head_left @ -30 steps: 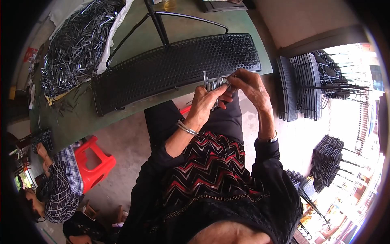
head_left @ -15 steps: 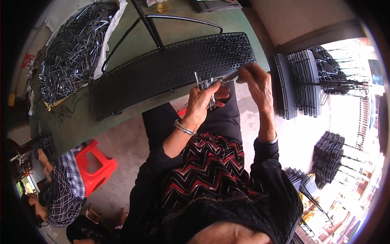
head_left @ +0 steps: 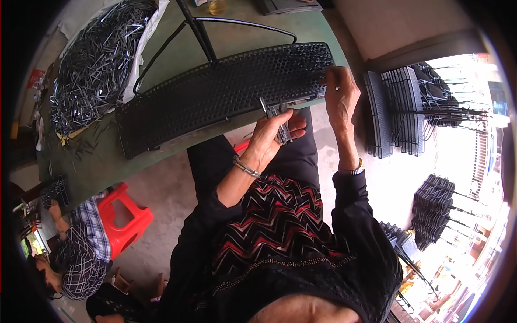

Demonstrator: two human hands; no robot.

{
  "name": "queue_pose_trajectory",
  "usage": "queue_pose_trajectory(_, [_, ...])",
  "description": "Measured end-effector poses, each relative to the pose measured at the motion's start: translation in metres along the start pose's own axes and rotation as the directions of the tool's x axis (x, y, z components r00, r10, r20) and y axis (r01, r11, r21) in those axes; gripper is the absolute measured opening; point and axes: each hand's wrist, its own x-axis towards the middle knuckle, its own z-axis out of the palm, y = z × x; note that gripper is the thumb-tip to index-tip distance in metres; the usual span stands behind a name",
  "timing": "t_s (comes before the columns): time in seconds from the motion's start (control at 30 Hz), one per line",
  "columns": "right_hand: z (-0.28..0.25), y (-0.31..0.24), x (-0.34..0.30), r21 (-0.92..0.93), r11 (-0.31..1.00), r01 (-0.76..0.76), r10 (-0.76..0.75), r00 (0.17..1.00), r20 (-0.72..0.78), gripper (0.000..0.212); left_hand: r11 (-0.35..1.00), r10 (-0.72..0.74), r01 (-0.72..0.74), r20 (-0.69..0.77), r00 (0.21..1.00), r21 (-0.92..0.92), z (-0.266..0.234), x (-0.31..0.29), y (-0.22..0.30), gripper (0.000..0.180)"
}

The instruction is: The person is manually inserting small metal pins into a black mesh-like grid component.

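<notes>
Slim strips in left hand and white sack

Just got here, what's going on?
Someone's working at a green table. Their left hand grips a bunch of thin metal strips; the right hand is at the right end of a black perforated panel, fingers bunched; can't tell whether it holds a strip. A heap of dark strips sits at the table's left.

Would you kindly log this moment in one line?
left hand: holding metal strips | right hand: at perforated panel, right end
</notes>
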Motion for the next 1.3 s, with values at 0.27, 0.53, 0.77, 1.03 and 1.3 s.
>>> queue_pose_trajectory(0.27, [-0.002, -0.007, -0.002, -0.055, 0.996, 0.064, -0.065, 0.997, -0.029, 0.004, 0.999, -0.043, 0.043, 0.011, 0.999, 0.008, 0.004, -0.005, 0.004, 0.029])
queue_pose_trajectory(0.53, [0.005, -0.004, -0.008, -0.075, 0.997, 0.016, -0.017, 1.0, -0.017, 0.003, 1.0, -0.022, 0.022, 0.02, 1.0, -0.016, 0.003, -0.006, 0.003, 0.029])
queue_pose_trajectory(0.77, [0.004, -0.005, -0.004, -0.053, 0.998, 0.033, -0.034, 0.999, -0.005, 0.004, 0.999, -0.008, 0.008, -0.006, 1.0, -0.034, -0.003, -0.001, -0.001, 0.026])
queue_pose_trajectory(1.03, [-0.003, -0.007, 0.013, -0.086, 0.994, 0.063, -0.045, 0.979, 0.2, 0.005, 0.999, -0.042, 0.043, -0.055, 0.998, 0.009, 0.004, -0.009, 0.004, 0.023])
queue_pose_trajectory(1.3, [-0.002, -0.009, 0.012, -0.135, 0.986, 0.098, -0.064, 0.97, 0.234, 0.007, 0.995, -0.036, 0.039, -0.04, 0.999, 0.088, 0.004, -0.013, 0.006, 0.028])
